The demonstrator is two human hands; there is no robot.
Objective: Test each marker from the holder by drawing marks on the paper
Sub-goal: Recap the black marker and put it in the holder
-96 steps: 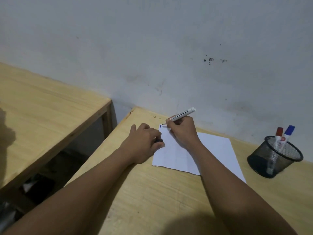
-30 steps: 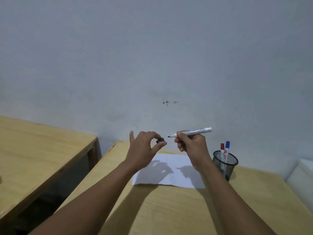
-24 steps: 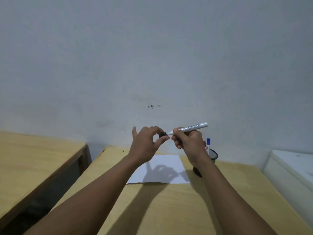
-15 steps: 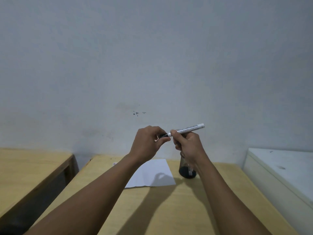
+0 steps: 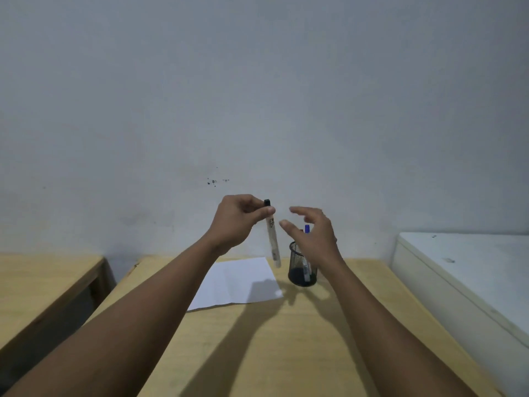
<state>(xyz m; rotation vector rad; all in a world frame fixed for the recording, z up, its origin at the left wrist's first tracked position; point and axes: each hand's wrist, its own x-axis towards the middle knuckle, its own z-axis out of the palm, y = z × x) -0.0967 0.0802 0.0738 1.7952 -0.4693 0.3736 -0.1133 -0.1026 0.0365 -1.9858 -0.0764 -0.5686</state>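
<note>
Fingers [image 5: 264, 211] of the left hand [image 5: 237, 222] pinch the capped marker [image 5: 272, 239] near its black cap, hanging above the paper [image 5: 237, 282]; right hand [image 5: 312, 233] spread, empty, before the mesh holder [image 5: 300, 267] on the surface [image 5: 286, 339].

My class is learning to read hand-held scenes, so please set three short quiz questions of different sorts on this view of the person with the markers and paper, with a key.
1. True or false: the right hand grips the white marker with the black cap.
2. Which end of that marker does the left hand pinch? A) the capped top B) the bare lower end
3. Fill in: the black mesh holder stands on the wooden table to the ____ of the white paper sheet.

Key: 1 false, the right hand is open and empty; 2 A, the marker hangs down; 3 right.
</note>
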